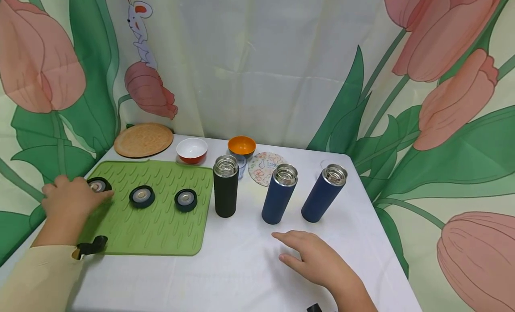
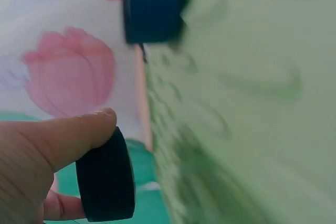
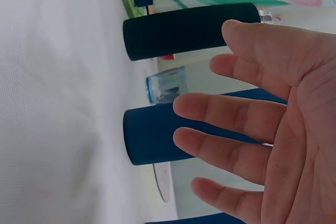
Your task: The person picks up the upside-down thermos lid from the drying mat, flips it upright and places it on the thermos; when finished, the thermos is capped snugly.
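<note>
On green mat [image 1: 161,222], left hand [image 1: 72,202] seemingly pinches lid [image 1: 98,185].

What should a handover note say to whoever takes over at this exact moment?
Left hand grips the leftmost black lid at the far left of the green mat.
Right hand is open, fingers spread, above the white tablecloth in front of the bottles, holding nothing.
Two more lids lie on the mat.
Black bottle and two blue bottles stand upright, all uncapped.
Done: no bottle capped yet.
Left: probably all three lids to fit.
</note>
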The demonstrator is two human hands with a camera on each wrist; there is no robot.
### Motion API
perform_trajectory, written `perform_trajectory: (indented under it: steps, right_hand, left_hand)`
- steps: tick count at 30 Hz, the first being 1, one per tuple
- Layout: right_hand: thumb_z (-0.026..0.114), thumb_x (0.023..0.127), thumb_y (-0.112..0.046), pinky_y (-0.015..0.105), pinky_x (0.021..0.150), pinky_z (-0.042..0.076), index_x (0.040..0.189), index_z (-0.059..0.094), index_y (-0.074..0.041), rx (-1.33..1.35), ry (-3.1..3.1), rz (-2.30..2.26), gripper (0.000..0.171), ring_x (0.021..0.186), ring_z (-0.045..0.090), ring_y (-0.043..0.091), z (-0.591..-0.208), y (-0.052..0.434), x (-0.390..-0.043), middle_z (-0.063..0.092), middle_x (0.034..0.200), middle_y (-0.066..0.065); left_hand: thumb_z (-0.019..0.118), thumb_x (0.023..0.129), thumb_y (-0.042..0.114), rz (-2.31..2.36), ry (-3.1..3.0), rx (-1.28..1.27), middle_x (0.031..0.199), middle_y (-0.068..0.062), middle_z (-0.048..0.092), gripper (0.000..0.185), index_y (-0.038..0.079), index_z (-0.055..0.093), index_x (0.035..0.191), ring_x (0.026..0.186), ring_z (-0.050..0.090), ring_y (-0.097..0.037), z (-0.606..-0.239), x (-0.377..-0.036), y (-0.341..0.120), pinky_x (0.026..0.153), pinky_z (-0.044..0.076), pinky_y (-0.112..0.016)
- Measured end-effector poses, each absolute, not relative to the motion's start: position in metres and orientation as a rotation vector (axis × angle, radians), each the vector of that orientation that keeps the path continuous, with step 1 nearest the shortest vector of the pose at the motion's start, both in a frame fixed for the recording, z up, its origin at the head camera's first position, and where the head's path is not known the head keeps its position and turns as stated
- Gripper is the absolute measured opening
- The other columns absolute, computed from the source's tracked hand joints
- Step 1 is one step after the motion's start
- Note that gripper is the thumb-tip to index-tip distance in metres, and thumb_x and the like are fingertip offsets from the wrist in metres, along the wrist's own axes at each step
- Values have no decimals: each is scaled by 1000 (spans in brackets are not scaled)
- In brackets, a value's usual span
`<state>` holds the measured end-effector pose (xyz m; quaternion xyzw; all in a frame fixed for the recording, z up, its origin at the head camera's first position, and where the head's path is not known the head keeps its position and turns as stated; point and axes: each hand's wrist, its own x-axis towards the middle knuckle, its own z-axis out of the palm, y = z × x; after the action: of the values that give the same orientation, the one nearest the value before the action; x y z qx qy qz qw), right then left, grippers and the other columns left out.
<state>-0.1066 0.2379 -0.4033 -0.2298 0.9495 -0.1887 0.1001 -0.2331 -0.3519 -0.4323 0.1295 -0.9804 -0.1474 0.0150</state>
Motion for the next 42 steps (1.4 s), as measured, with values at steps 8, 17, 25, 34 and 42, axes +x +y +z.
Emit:
perform_trajectory:
  steps: [8,17,25,34,42]
  right_hand:
    - [67,105,-38,54,113,50,151,61,-27,-621,2809,-557,48,135,64,25,-405,235,-110,69,143,-3]
    - [69,104,-35,58,118,46,149,62,-25,-590,2844,-574,47,142,57,30,-406,228,-117,67,146,2]
    - [80,95,-42,56,114,50,159,50,-33,-455,2888,-793,71,140,60,26,-406,219,-120,65,149,1]
    - [91,83,-44,53,111,53,166,37,-35,-483,2819,-942,99,139,61,23,-406,202,-133,62,152,0]
    - [91,85,-38,52,108,55,159,52,-27,-594,2779,-1004,84,133,64,25,-403,190,-149,62,149,1]
  left_hand:
    - [80,88,58,-475,-2893,104,115,-46,55,88,-20,56,119,102,53,-67,-406,-213,-288,75,47,-72]
    - [88,83,44,-694,-2930,-237,132,-31,62,79,-3,59,139,118,62,-50,-387,-181,-188,94,52,-66]
    - [95,75,47,-866,-2944,-434,133,-12,67,81,7,63,138,119,66,-31,-396,-162,-115,100,56,-54]
    - [100,69,49,-879,-2889,-608,132,1,71,81,16,69,135,121,66,-20,-397,-161,-74,104,56,-46]
    - [101,68,44,-825,-2768,-892,131,1,72,84,14,68,139,119,67,-20,-391,-175,-63,104,56,-45]
